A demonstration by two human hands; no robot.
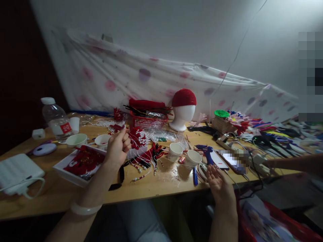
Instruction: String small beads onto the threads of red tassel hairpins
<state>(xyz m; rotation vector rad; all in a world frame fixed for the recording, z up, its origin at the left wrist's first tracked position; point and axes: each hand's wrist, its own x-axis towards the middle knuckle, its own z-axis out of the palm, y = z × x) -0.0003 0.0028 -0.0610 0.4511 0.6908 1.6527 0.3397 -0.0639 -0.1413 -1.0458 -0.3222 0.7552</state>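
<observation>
My left hand (pixel 117 148) is raised over the table, its fingers pinched together near the beaded strings; whatever it holds is too small to name. White pearl beads (pixel 142 137) lie just right of it on red material. Below them, red and white beaded strings (pixel 138 178) spread over the wood. My right hand (pixel 218 181) is at the table's front edge with its palm turned up and fingers apart, holding nothing. Beyond its fingertips lies a blue glue gun (pixel 208 153). Two paper cups (pixel 175 152) stand between my hands, near a blue pen (pixel 195 176).
A white foam head (pixel 183 116) with a red cap stands behind, beside a red basket (pixel 148 121). At left are a white box (pixel 80 181), a bottle (pixel 56 122) and a white device (pixel 21 171). Phones (pixel 233 161) and cables lie right. Another person's arm (pixel 295 163) reaches in.
</observation>
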